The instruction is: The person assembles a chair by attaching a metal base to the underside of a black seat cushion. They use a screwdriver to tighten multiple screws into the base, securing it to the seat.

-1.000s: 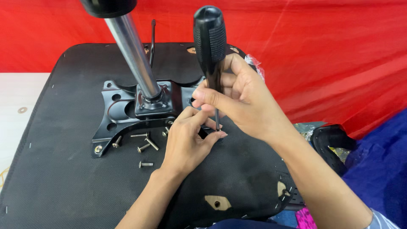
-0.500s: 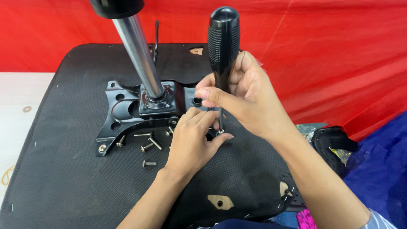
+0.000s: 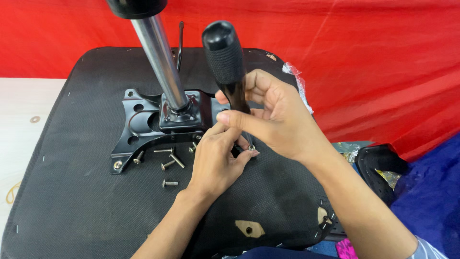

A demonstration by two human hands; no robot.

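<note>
Upturned seat base (image 3: 72, 201) against red cloth (image 3: 373, 57)

Two hands are working here — the left hand (image 3: 215, 160) and the right hand (image 3: 278, 117). One screwdriver (image 3: 226, 62) is standing upright between them. One metal plate (image 3: 143, 124) is lying on one upturned seat (image 3: 72, 192), one shiny post (image 3: 160, 57) rising from it. Loose screws (image 3: 170, 183) are lying about — roughly six showing.
</note>
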